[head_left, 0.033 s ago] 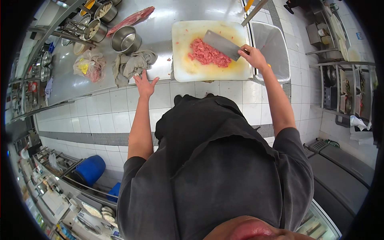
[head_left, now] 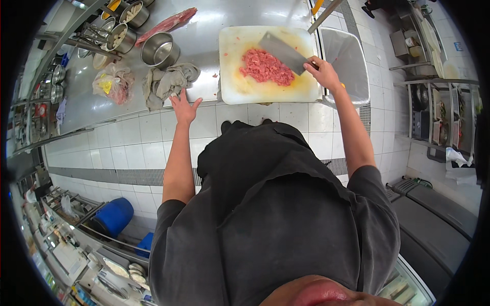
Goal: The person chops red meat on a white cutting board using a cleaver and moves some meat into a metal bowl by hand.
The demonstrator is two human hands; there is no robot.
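My right hand [head_left: 324, 73] is closed round the handle of a cleaver [head_left: 287, 52]. Its broad blade slants to the far left, over the right side of a heap of chopped raw meat [head_left: 259, 66]. Under the meat lies a thick white cutting board [head_left: 232, 89] with yellowish stains. To the left, my left hand [head_left: 184, 108] rests at the counter's front edge, fingers spread and nothing in it. Its fingertips are against a crumpled grey cloth [head_left: 171, 84]. Whether the blade touches the meat, I cannot tell.
Behind the cloth stands a metal pot [head_left: 160, 51], with a long strip of raw meat [head_left: 167, 25] beyond it. A plastic bag [head_left: 113, 84] and several filled pots sit farther left on the steel counter [head_left: 204, 41]. A lined bin [head_left: 347, 61] adjoins the board's right.
The cleaver's far end has swung slightly away from me, and its blade is a little blurred. Both hands stay in nearly the same place.
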